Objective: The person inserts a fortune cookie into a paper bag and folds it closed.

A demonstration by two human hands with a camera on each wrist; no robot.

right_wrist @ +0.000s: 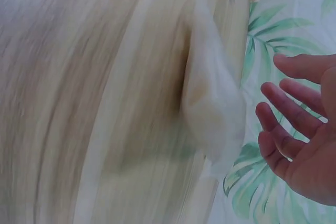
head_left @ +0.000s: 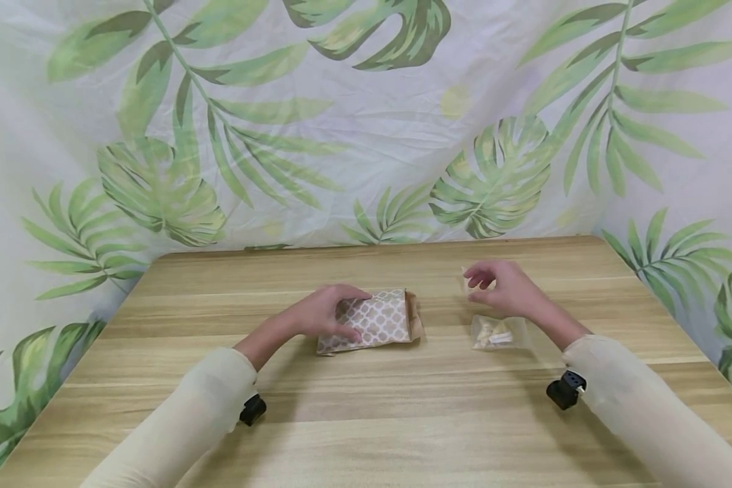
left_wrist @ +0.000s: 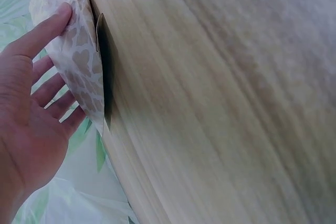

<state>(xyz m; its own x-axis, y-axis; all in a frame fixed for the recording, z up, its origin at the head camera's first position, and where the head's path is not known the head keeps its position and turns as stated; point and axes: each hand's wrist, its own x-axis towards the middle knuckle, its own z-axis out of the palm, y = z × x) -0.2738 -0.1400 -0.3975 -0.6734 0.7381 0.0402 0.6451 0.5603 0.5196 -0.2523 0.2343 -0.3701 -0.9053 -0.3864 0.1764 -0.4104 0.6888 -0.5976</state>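
Note:
A paper bag (head_left: 378,317) with a white lattice print lies on the table, its brown open end facing right. My left hand (head_left: 314,313) holds it at the left part, thumb on the near side and fingers along the far side. In the left wrist view the thumb presses on the printed face of the bag (left_wrist: 81,59). Over to the right, my right hand (head_left: 512,291) hovers with loosely bent fingers and nothing between them. Just nearer to me lies a clear packet (head_left: 493,333) with pale pieces inside. Another clear packet (head_left: 466,282) is mostly hidden behind the right fingers.
The wood-grain table (head_left: 390,434) ends at a back edge against a leaf-printed cloth (head_left: 366,149). Black wrist cameras sit under both sleeves, close over the table.

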